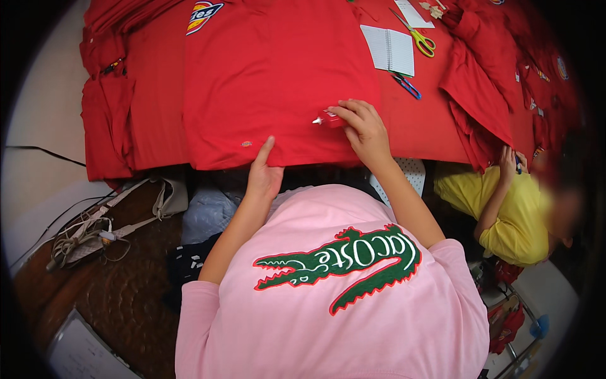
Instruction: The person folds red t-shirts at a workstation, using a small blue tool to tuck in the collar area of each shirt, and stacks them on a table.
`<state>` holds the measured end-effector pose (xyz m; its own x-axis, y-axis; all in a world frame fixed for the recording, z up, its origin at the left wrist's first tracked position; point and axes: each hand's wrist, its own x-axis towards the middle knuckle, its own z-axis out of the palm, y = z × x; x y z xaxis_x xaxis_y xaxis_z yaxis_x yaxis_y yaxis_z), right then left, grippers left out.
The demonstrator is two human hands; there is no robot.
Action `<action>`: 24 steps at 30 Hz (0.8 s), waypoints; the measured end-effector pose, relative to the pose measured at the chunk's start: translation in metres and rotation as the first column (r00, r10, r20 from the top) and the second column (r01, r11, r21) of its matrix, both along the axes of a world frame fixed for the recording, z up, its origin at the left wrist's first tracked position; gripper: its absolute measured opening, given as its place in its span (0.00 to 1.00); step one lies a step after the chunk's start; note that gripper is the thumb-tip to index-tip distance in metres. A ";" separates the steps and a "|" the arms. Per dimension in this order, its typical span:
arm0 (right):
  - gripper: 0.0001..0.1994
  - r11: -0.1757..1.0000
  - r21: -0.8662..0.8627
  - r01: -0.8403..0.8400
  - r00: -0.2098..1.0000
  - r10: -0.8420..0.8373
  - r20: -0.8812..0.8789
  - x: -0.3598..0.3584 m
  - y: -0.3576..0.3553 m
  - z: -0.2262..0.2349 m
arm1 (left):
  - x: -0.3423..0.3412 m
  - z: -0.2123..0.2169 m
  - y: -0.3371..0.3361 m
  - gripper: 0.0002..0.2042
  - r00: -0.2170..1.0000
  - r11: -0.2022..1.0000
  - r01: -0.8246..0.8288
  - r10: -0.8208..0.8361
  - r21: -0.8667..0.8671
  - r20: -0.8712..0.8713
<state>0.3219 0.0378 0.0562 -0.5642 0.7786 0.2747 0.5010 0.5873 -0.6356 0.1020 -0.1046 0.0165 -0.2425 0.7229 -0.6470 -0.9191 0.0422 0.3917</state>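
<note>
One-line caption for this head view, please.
Left hand presses the red shirt's hem flat while right hand holds a small red bottle over it.

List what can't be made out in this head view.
- Body of the small red tool: covered by the right hand; only its white tip shows.
- Small mark on the red garment: too small.
- Patch at the top: cut by the edge.
- Left hand palm: hidden, pressed down.

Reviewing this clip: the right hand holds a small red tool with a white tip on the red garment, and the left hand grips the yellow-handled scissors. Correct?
Not quite. The head view shows the left hand pressing flat on the red garment near its hem; the yellow-handled scissors lie untouched farther up the table. The right hand does hold the small red tool.
</note>
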 end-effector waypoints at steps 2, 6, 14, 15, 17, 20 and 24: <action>0.28 0.982 0.183 -0.042 0.992 0.020 0.124 -0.006 0.007 -0.005 | 0.011 -0.002 0.016 0.20 0.999 0.998 0.044 -0.045 -0.044 -0.023; 0.26 0.999 0.039 -0.008 1.000 0.008 -0.009 -0.012 0.012 -0.013 | 0.017 0.000 0.011 0.18 0.982 0.966 0.169 -0.182 -0.197 -0.048; 0.23 0.992 -0.122 0.038 0.972 -0.065 -0.226 -0.015 0.015 -0.016 | 0.004 -0.014 -0.062 0.11 0.986 0.934 0.139 -0.162 -0.329 -0.044; 0.22 0.992 -0.126 0.030 0.971 -0.059 -0.231 -0.014 0.017 -0.015 | 0.004 -0.014 -0.062 0.10 0.987 0.946 0.098 -0.131 -0.310 -0.088; 0.22 0.992 -0.119 0.035 0.974 -0.061 -0.220 -0.016 0.018 -0.018 | 0.004 -0.014 -0.058 0.10 0.982 0.963 0.022 -0.070 -0.269 -0.173; 0.21 0.992 -0.120 0.036 0.976 -0.060 -0.209 -0.018 0.021 -0.018 | 0.004 -0.012 -0.050 0.09 0.963 0.947 -0.094 0.009 -0.306 -0.270; 0.19 0.983 -0.176 0.050 0.966 -0.092 -0.240 -0.018 0.021 -0.019 | 0.005 -0.012 -0.045 0.08 0.938 0.942 -0.163 0.055 -0.295 -0.342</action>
<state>0.3037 0.0589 0.0367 -0.4374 0.8606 0.2609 0.3531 0.4312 -0.8303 0.1071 -0.1491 0.0047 -0.5427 0.4524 -0.7077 -0.7496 0.1194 0.6511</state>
